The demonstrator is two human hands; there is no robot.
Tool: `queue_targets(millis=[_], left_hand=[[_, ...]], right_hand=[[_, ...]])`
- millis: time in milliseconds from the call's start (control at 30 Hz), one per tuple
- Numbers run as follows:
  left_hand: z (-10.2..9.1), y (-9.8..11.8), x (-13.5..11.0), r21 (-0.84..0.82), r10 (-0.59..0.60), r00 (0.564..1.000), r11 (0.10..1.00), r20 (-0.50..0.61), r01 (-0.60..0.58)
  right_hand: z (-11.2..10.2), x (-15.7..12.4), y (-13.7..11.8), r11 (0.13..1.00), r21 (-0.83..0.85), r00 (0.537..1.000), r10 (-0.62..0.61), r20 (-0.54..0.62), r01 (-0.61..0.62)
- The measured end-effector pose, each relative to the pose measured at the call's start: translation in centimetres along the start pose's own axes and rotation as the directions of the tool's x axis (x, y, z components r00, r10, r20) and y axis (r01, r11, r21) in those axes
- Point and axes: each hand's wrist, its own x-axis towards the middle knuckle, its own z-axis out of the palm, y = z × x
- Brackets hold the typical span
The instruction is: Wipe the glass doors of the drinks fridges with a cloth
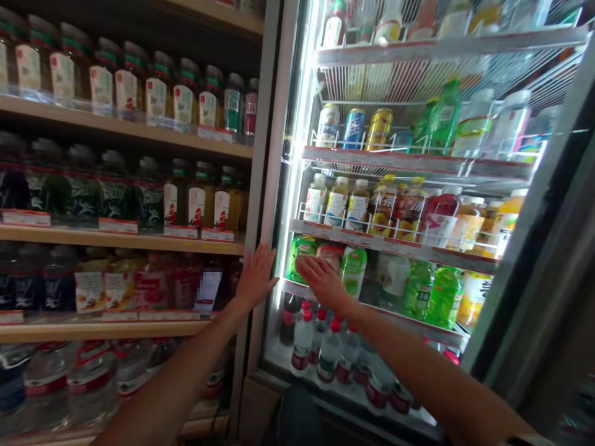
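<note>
My left hand (255, 277) lies against the upright frame at the left side of the lit fridge, fingers stretched out and holding nothing. Inside the fridge, my right hand (324, 282) reaches to a lower shelf with its fingers extended. They overlap a green drink pack (296, 253) and sit just below a reddish item (331, 253); whether they touch either cannot be made out. To the right of that hand stands a green-and-white bottle (354, 270). Beyond it are green-tinted bottles (419, 288) on the same shelf.
Wire shelves with bottles and cans (354, 128) rise above my right hand. Red-capped bottles (303, 339) stand on the fridge floor below. At left, wooden shelves (116, 243) hold rows of bottled drinks (158, 93). A dark door edge (530, 248) borders the fridge's right side.
</note>
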Motion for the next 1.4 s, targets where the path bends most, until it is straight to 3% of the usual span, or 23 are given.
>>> queue_targets(millis=[133,233,400,500,700,867,967,1067,1133,1233,1300,1400], left_hand=[[-0.7,-1.9,-0.2,0.041,-0.006,1.0,0.999,-0.007,0.006],[-1.1,-3.1,-0.6,0.061,0.006,1.0,0.998,-0.003,-0.006],[-1.6,-4.6,-1.7,0.099,0.023,1.0,0.995,0.006,-0.024],[-2.0,-5.1,-1.8,0.123,0.02,1.0,0.992,0.014,-0.022],[-2.6,-4.3,-0.1,0.088,0.022,0.999,0.996,0.035,-0.025],[-3.3,-2.2,2.7,0.04,0.056,0.998,0.998,0.006,-0.056],[-4.0,-0.8,4.6,0.03,0.094,0.995,0.995,-0.021,-0.094],[-4.7,0.6,6.4,0.024,0.125,0.991,0.992,-0.038,-0.124],[-5.0,1.4,7.3,0.017,0.142,0.988,0.99,-0.058,-0.141],[-5.3,2.4,8.4,0.011,0.158,0.982,0.987,-0.103,-0.158],[-5.4,2.8,9.0,0.01,0.163,0.978,0.987,-0.128,-0.163],[-5.2,3.5,9.8,0.013,0.167,0.976,0.986,-0.14,-0.167]], right_hand=[[-0.5,5.1,1.3,0.993,-0.024,0.99,0.118,-0.074,-0.12],[0.2,7.2,0.9,0.996,0.005,0.991,0.093,-0.091,-0.093],[3.6,4.7,-3.8,0.991,0.105,0.996,-0.079,-0.035,0.083],[3.9,4.2,-4.5,0.979,0.137,0.988,-0.151,0.014,0.148],[0.4,4.6,0.1,0.998,0.009,0.998,0.059,-0.035,-0.059],[-1.8,2.0,3.2,0.988,-0.018,0.988,-0.15,0.033,0.15],[-3.6,2.6,6.2,0.996,-0.088,0.999,0.03,-0.044,-0.034],[-5.0,2.6,8.2,0.975,-0.129,0.978,0.166,-0.129,-0.182],[-5.3,1.3,8.3,0.981,-0.141,0.988,0.12,-0.101,-0.133],[-5.5,-1.0,8.1,0.988,-0.147,0.999,-0.052,0.005,0.052],[-6.1,-1.4,8.9,0.983,-0.166,0.997,-0.08,0.01,0.08],[-7.8,-0.7,11.3,0.97,-0.208,0.988,0.106,-0.108,-0.127]])
